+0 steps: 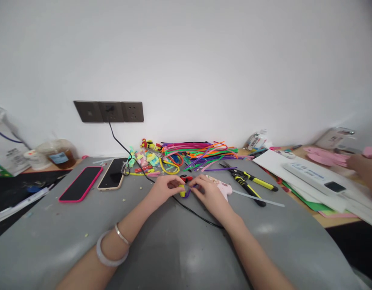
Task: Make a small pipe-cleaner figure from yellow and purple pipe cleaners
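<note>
Both bare hands brought together above the middle of the gray surface [162,251]. Left grip [166,187] closed, thumb and fingertips pinching a small yellow piece [182,191]. Right grip [208,192] closed at the fingertips on a purple strand [187,193], just beside the yellow piece; join between the two partly hidden by fingers, too small to make out. Just beyond the fingertips: a red-and-black item [186,178], form unclear. Partly behind the right hand: a pale pink tool [224,188], with a translucent stick [264,199] pointing away to the right. Farther right, pliers [249,185] with yellow-and-black handles, lying flat. Running beneath the hands and under the right forearm: a black cable [201,217]. Toward the wall, a bundle of multicolored fuzzy stems [201,153], laid mostly sideways; to its left, a heap of small pastel pieces [146,160]. Left of the heap, side by side, a gold-edged phone [112,174] and a pink-edged phone [81,184]. At far right, another person's hand [365,169] near a pink item [326,157], beyond white sheets bearing a white device [314,177] with a dark panel.
</note>
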Motion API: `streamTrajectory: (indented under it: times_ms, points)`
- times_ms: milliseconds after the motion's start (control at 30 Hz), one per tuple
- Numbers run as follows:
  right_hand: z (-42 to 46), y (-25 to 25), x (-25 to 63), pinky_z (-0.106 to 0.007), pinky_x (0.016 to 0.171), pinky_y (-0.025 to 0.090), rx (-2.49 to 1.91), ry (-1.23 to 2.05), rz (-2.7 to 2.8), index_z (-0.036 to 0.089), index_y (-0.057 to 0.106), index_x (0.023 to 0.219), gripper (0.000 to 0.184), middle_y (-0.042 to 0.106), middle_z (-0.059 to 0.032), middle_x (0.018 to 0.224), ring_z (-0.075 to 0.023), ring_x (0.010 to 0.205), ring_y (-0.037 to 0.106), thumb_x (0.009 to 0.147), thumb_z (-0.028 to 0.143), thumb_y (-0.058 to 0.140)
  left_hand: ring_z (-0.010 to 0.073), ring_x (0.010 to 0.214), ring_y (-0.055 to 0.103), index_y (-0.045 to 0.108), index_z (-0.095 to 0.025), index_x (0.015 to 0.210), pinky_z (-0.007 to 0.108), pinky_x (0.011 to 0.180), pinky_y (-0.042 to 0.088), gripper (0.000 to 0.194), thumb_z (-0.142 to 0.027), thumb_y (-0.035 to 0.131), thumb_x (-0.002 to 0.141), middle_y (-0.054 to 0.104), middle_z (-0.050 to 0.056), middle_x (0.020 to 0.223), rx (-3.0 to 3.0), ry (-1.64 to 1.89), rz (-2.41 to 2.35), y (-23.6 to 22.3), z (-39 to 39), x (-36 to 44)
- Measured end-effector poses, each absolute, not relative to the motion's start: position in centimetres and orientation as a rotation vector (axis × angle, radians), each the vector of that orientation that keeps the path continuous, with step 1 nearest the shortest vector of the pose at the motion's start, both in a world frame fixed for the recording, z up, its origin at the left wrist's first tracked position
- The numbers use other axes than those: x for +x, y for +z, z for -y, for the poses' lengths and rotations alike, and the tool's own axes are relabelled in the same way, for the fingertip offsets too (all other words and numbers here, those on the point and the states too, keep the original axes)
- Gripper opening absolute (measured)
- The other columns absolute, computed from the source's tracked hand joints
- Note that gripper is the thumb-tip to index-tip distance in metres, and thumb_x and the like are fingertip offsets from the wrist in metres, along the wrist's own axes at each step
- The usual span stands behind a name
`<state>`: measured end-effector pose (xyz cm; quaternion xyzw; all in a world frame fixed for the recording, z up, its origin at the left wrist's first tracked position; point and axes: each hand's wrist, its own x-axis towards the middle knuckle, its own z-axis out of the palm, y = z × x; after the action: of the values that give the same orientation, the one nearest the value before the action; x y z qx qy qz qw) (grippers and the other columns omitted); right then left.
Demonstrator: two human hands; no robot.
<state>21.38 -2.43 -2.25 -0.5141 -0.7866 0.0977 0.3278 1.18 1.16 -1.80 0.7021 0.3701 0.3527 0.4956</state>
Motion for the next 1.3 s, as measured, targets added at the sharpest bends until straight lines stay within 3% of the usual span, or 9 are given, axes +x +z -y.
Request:
streamTrajectory:
  times_ms: [333,500,800,1100,1200,1300]
  points:
    - [2.8,-1.8,21.7,-0.035,0.077,0.049,-1.250,0.355,1.892,0.021,0.063,0.106,0.019,0.065,-0.0069,0.100,-0.0196,0.078,0.064,0.091,0.020,0.052,0.0147,0.069,0.061,0.071,-0.014,0.081,0.026,0.068,0.049,0.020,-0.033,0.075,0.073,0.071,0.003,0.076,1.624,0.983,-0.884,-1.4,-1.3,1.0]
    - [2.7,-1.9,21.6,-0.034,0.073,0.051,-1.217,0.364,1.713,0.021,0.056,0.118,0.026,0.063,-0.0101,0.108,-0.0195,0.080,0.063,0.093,0.023,0.049,0.0105,0.068,0.062,0.072,-0.015,0.086,0.022,0.069,0.051,0.029,-0.039,0.081,0.071,0.069,0.000,0.075,1.143,1.089,-0.838,-1.0,-1.4,0.8]
    - [3.1,-1.5,20.9,-0.031,0.068,0.047,-1.101,0.296,1.600,0.022,0.056,0.120,0.027,0.058,-0.0087,0.108,-0.0169,0.079,0.059,0.094,0.023,0.052,0.0064,0.062,0.064,0.071,-0.013,0.079,0.015,0.061,0.053,0.014,-0.021,0.082,0.075,0.068,0.000,0.071,0.724,0.875,-0.717,-0.3,-0.9,0.8]
    - [3.9,-0.9,20.2,-0.031,0.068,0.046,-1.148,0.234,1.668,0.023,0.070,0.099,0.015,0.072,-0.0031,0.084,-0.0177,0.070,0.061,0.092,0.027,0.057,0.0063,0.061,0.065,0.074,-0.010,0.077,0.015,0.064,0.056,0.009,-0.015,0.072,0.084,0.071,0.003,0.074,0.707,0.828,-0.736,0.1,-0.4,0.9]
    - [4.1,-0.8,20.3,-0.030,0.065,0.045,-1.140,0.211,1.664,0.023,0.071,0.093,0.016,0.071,-0.0023,0.077,-0.0170,0.065,0.060,0.093,0.027,0.055,0.0064,0.064,0.067,0.076,-0.011,0.085,0.014,0.067,0.056,0.004,-0.010,0.072,0.083,0.074,0.004,0.082,0.701,0.848,-0.733,0.1,-0.5,0.9]
    - [4.2,-0.9,20.3,-0.030,0.063,0.044,-1.150,0.165,1.685,0.023,0.071,0.092,0.018,0.068,-0.0017,0.073,-0.0159,0.062,0.056,0.094,0.027,0.054,0.0070,0.067,0.068,0.076,-0.012,0.091,0.014,0.069,0.056,0.016,-0.004,0.076,0.077,0.075,0.004,0.084,0.698,0.865,-0.728,0.0,-0.6,0.8]
